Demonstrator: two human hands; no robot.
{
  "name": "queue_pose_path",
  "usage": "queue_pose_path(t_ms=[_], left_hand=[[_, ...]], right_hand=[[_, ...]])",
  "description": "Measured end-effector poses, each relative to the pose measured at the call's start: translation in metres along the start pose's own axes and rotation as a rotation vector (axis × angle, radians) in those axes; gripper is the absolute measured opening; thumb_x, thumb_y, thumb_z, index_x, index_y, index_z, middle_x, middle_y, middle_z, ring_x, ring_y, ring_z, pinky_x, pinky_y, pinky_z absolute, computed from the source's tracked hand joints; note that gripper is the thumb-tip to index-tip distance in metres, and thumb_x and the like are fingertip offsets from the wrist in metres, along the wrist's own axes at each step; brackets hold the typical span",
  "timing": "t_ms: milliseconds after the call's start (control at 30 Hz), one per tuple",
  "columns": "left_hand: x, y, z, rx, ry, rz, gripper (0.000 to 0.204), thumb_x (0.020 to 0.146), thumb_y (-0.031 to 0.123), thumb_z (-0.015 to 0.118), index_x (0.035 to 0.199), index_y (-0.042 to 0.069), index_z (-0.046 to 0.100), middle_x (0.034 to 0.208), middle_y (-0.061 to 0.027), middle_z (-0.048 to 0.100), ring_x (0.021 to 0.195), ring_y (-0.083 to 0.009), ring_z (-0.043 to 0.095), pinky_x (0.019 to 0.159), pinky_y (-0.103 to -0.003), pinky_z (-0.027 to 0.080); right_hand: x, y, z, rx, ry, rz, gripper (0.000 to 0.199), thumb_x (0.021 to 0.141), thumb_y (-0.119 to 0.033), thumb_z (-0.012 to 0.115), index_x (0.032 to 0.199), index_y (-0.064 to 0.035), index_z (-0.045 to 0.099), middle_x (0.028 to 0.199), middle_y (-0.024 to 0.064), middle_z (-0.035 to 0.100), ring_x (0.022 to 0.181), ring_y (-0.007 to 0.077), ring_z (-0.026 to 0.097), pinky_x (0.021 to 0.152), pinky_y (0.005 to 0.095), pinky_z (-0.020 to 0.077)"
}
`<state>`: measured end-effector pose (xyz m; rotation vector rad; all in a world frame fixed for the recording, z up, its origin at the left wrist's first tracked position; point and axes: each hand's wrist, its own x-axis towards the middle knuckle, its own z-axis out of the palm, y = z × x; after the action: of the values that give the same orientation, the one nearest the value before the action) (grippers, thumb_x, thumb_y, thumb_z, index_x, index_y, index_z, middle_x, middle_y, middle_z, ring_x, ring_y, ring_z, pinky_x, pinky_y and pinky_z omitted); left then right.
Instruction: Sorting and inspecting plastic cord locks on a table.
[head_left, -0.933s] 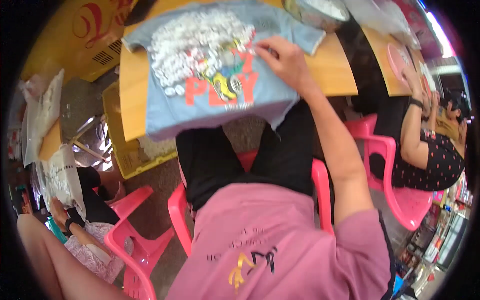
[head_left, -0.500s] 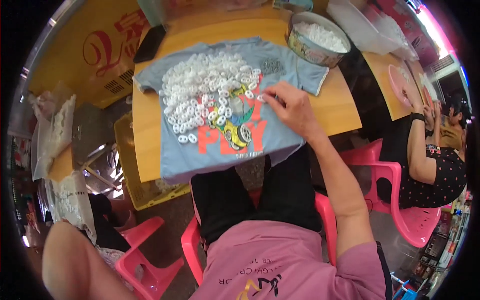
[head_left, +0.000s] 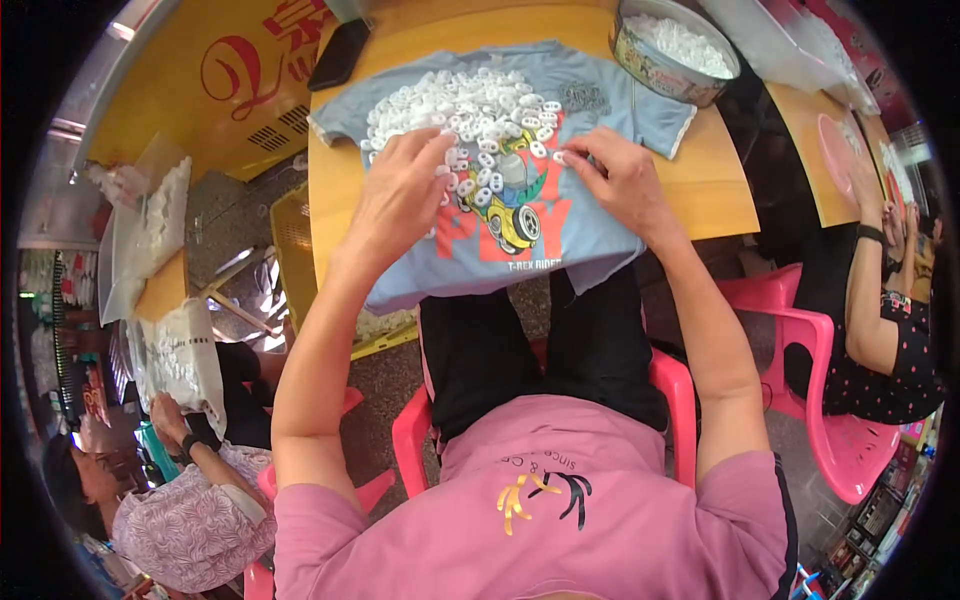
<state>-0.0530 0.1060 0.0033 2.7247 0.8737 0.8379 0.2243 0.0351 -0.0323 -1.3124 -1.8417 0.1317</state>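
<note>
A light blue T-shirt (head_left: 600, 235) with a red and yellow print lies spread on a wooden table (head_left: 720, 190). A heap of several small white plastic rings (head_left: 470, 105) covers its upper part. My left hand (head_left: 400, 195) rests palm down on the shirt, fingers apart among the rings at the heap's lower left edge. My right hand (head_left: 620, 175) lies on the shirt to the right, with thumb and forefinger pinching a single white ring (head_left: 560, 157).
A round tin (head_left: 650, 65) full of white pieces stands at the table's far right. A black phone (head_left: 340, 55) lies at the far left corner. Pink plastic chairs (head_left: 830, 440) stand around. One person sits at right, another at lower left with bags of white pieces (head_left: 180, 360).
My left hand has come into view and settled on the rings. My right hand stayed on the shirt, now pinching one ring. The view has tilted, showing more of the table.
</note>
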Motion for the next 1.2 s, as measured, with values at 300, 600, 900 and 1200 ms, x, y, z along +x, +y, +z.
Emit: queue_pose_path(t_ms=[300,600,900,1200], left_hand=[[0.003,0.008,0.022,-0.023,-0.075,0.033,0.037,0.072,-0.004,0.059,0.109,0.001,0.062,0.101,-0.0138,0.058,0.095,-0.0324,0.056,0.083,-0.039,0.046],[-0.025,0.013,-0.006,0.044,-0.072,0.097,0.041,0.069,-0.001,0.067,0.109,0.004,0.065,0.113,-0.0092,0.062,0.112,-0.0316,0.054,0.095,-0.044,0.044],[-0.015,0.022,0.000,0.069,0.011,0.056,0.029,0.074,0.000,0.068,0.102,0.004,0.066,0.106,-0.0086,0.061,0.108,-0.0315,0.054,0.088,-0.043,0.045],[0.006,0.081,0.037,-0.229,0.310,0.162,0.037,0.073,-0.010,0.066,0.108,0.001,0.063,0.105,-0.0141,0.062,0.092,-0.0318,0.062,0.075,-0.039,0.052]], right_hand=[[0.004,-0.001,-0.002,-0.007,-0.013,0.000,0.011,0.084,-0.007,0.069,0.092,-0.0008,0.066,0.081,0.0101,0.063,0.062,0.0219,0.058,0.056,0.0324,0.0448],[0.006,-0.001,-0.006,-0.001,-0.035,0.006,0.011,0.083,-0.003,0.069,0.092,0.0001,0.066,0.083,0.0115,0.063,0.071,0.0260,0.062,0.060,0.0334,0.0475],[0.006,-0.002,-0.008,0.127,0.115,0.031,0.018,0.082,0.003,0.067,0.100,0.0003,0.068,0.089,0.0117,0.066,0.077,0.0233,0.064,0.066,0.0317,0.0503],[-0.001,-0.054,-0.022,0.707,-0.108,0.347,0.032,0.090,0.001,0.063,0.120,-0.0007,0.055,0.093,0.0064,0.064,0.086,0.0122,0.061,0.078,0.0255,0.0484]])
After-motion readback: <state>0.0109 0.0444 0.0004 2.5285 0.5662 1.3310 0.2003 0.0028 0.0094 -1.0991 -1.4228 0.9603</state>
